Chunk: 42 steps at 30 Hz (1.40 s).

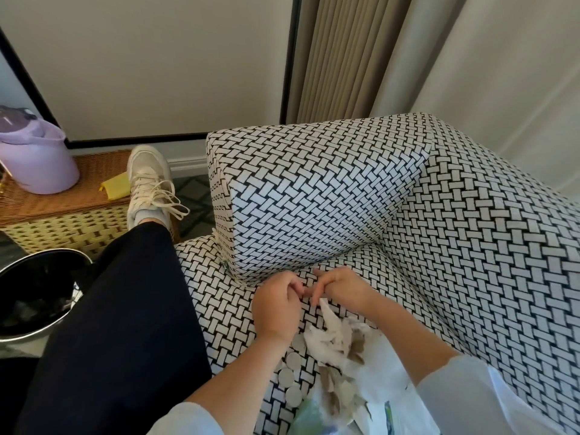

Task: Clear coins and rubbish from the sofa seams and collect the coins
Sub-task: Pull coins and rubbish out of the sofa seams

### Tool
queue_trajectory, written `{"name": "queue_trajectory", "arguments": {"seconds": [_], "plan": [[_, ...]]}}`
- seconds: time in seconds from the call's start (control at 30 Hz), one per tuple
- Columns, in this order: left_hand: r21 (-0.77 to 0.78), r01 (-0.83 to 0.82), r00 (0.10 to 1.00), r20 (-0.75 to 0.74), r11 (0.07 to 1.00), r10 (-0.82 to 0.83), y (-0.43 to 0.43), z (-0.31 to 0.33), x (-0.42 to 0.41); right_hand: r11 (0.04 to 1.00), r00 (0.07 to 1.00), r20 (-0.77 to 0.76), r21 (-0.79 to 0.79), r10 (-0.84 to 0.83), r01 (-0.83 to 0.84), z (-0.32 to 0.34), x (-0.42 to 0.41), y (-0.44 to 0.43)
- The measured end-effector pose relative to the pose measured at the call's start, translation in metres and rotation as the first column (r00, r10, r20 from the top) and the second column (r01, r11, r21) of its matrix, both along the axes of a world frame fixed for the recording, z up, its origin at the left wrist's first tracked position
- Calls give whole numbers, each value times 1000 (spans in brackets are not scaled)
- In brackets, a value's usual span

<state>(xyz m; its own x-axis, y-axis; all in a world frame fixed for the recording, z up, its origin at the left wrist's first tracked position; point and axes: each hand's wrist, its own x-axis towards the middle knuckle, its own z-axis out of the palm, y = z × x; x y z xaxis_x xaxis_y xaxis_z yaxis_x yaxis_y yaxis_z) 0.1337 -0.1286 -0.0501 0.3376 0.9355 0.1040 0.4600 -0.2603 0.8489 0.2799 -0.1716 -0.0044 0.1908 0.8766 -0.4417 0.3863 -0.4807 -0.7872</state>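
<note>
Both hands meet on the seat of the black-and-white woven sofa point(439, 246), just in front of the seam under the armrest cushion point(314, 199). My left hand point(276, 304) has its fingers curled, fingertips against those of my right hand point(340, 288). My right hand pinches the tip of a crumpled white tissue point(332, 334) that trails toward me. Whether the left hand holds anything is hidden. Several pale round coins point(293, 361) lie in a line on the seat beside my left wrist. Torn brown and white paper scraps point(342, 390) and a white plastic bag point(389, 400) lie below.
A black-lined metal bin point(34, 293) stands at the left by my dark-trousered leg point(125, 324). Beyond it a wicker chest point(69, 221) carries a lilac tub point(37, 155) and a yellow item point(116, 186). My shoe point(149, 183) rests by the chest. Curtains hang behind the sofa.
</note>
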Motion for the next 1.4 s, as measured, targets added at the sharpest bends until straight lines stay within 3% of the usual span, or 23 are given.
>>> {"name": "queue_trajectory", "arguments": {"seconds": [0.1,0.23,0.33,0.47,0.6,0.87,1.17,1.3,1.4], "plan": [[8,-24,1000,-10,1000,24,2,2,-6,988,981,141,-98,132,-118,19,2,8],[155,-6,993,-116,988,25,7,3,-26,996,964,252,-39,82,-75,26,-1,27],[212,18,965,-260,977,38,17,-2,-38,977,861,462,-90,211,-191,9,-9,39],[243,47,919,-391,969,54,11,-6,-37,967,798,548,-176,251,-183,-12,-14,49],[221,-31,917,-381,975,116,4,-6,-30,949,778,551,-254,302,-188,-18,-10,59],[188,54,855,-516,981,52,7,-11,-21,864,730,506,-445,459,-235,-21,-13,89],[139,-6,870,-488,990,74,19,-3,-14,881,740,512,-411,436,-235,-23,-14,104],[167,46,826,-560,985,56,19,-6,-12,858,731,476,-412,489,-306,-26,-7,96],[187,71,785,-617,980,61,17,-7,-10,807,648,509,-504,566,-308,-34,-4,92]]}}
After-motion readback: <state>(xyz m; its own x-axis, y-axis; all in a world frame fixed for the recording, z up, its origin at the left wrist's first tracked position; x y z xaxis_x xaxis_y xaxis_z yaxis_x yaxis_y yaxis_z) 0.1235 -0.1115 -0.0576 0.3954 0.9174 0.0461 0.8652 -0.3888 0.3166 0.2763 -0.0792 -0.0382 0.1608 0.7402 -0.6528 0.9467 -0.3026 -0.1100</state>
